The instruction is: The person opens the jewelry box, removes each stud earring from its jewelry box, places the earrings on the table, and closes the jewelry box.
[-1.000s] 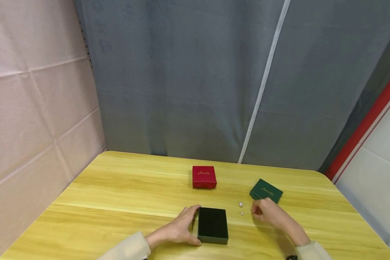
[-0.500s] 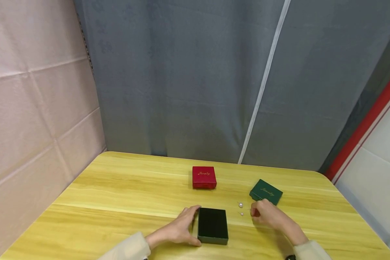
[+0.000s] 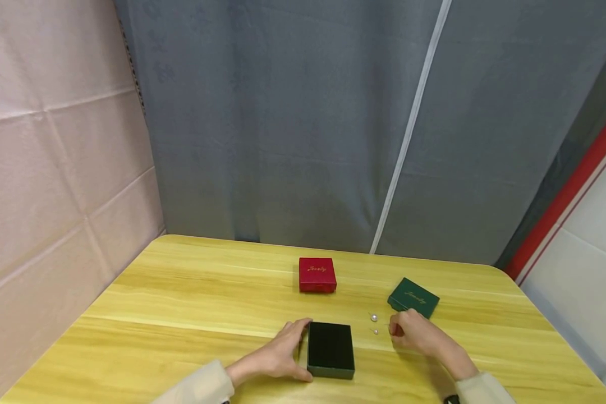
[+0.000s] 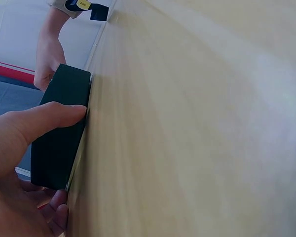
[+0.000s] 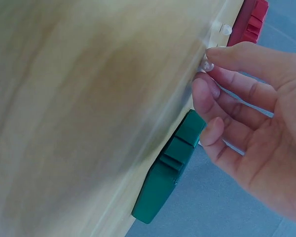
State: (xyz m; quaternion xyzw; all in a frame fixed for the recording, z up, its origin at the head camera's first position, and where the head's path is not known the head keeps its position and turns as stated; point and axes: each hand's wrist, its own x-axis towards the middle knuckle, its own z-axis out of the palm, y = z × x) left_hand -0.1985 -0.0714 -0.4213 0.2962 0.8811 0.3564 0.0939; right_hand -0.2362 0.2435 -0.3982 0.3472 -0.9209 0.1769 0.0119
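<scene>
A dark green jewelry box base [image 3: 330, 349] with a black inside lies on the table, and my left hand [image 3: 280, 354] holds it from the left. In the left wrist view the thumb [image 4: 56, 117] presses along the box's near side, while the other fingers reach round its left side. My right hand [image 3: 418, 332] is low over the table, right of the box. Its thumb and index finger pinch a small shiny earring [image 5: 207, 64]. Left of that hand, a pearl earring [image 3: 374, 317] and a smaller pearl earring [image 3: 376, 331] lie on the wood.
A green lid [image 3: 415, 297] with gold lettering lies just beyond my right hand. Farther back stands a red jewelry box [image 3: 317, 275]. The wooden table [image 3: 192, 292] ends at a grey curtain [image 3: 293, 140], with a pale cloth wall [image 3: 55, 140] to the left.
My right hand has shifted very slightly left, its fingertips still together. The left hand, box base, lid and pearl earrings stay put.
</scene>
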